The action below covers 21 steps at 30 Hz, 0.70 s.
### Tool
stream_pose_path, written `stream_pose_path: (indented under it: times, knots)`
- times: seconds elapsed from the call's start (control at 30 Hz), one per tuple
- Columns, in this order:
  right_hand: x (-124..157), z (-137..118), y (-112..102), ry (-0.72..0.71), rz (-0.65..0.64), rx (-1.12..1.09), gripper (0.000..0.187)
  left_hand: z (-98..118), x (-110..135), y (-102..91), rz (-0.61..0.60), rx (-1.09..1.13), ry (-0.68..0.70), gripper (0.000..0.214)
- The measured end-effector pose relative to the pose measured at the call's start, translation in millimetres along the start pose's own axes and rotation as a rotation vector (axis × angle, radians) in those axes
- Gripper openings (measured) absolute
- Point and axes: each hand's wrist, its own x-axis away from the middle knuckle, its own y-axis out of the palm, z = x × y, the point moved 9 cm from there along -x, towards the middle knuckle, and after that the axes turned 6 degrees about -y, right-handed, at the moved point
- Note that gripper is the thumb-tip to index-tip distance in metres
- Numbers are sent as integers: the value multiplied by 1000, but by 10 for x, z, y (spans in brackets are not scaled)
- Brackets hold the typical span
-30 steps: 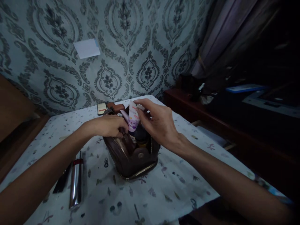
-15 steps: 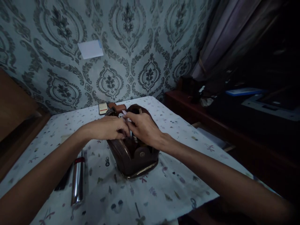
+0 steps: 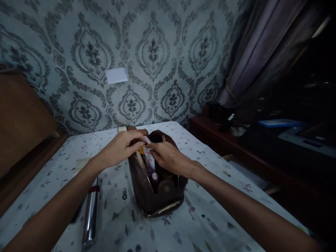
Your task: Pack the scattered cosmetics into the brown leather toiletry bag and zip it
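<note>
A dark brown zippered pouch (image 3: 157, 196) stands open in the middle of a table covered with a white patterned cloth (image 3: 210, 217). A pink and white tube (image 3: 149, 161) lies inside it among other small containers. My left hand (image 3: 122, 147) grips the pouch's left rim near the far end, fingers closed. My right hand (image 3: 168, 157) rests over the opening with its fingertips pinched on the tube's far end.
A shiny metal cylinder with a red band (image 3: 90, 215) lies on the cloth left of the pouch, a dark flat object beside it. A small card (image 3: 122, 128) sits behind the pouch. Dark wooden furniture (image 3: 236, 140) stands to the right, a brown board (image 3: 21, 119) to the left.
One second ago my right hand held the tube upright above the pouch. The tube has gone down into the pouch, and my right hand has lowered onto the opening. The view has tilted up.
</note>
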Motion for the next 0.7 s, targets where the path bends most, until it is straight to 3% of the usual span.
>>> stream_pose_path:
  times: [0.3, 0.43, 0.6, 0.7]
  knots:
    - [80, -12, -62, -97, 160, -46, 37, -378, 259, 11, 140, 108, -126, 31]
    - [69, 28, -35, -56, 121, -48, 45, -511, 412, -74, 207, 187, -165, 31]
    - [8, 66, 56, -98, 78, 9, 47, -790, 757, -400, 301, 156, -280, 33]
    - [-45, 98, 68, -135, 110, 21, 46, -1119, 1104, -692, 378, 119, -389, 35]
